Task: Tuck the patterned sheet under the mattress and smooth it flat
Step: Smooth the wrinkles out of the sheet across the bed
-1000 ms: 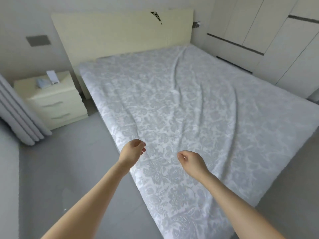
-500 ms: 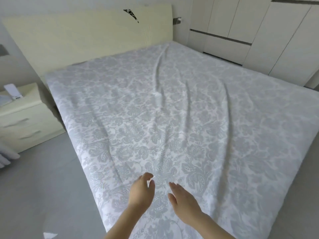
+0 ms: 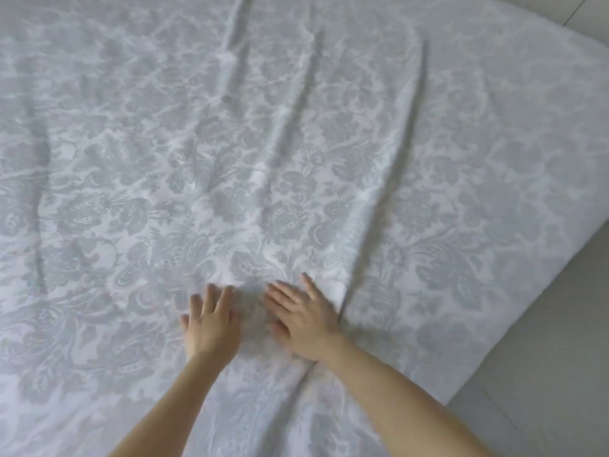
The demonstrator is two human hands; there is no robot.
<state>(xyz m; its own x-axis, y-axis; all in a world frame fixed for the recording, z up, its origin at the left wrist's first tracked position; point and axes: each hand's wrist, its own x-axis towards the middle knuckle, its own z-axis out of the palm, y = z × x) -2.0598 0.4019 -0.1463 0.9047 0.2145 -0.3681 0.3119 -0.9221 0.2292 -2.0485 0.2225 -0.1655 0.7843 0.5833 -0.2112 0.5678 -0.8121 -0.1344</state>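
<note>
The patterned sheet (image 3: 296, 133), white with a grey floral print, covers the mattress and fills nearly the whole view. Long wrinkles run from the far side toward me through its middle. My left hand (image 3: 211, 321) lies palm down on the sheet with straight, spread fingers. My right hand (image 3: 304, 319) lies flat beside it, a small gap apart, fingers also straight. A fold of cloth rises just right of my right hand. The mattress edges under the sheet are hidden.
Grey floor (image 3: 540, 374) shows at the lower right, past the bed's right edge and corner. A strip of pale floor or wall base (image 3: 590, 14) appears at the top right corner.
I have leaned in over the bed; headboard, nightstand and wardrobe have left the view. Both hands went from loosely curled in the air to flat on the sheet.
</note>
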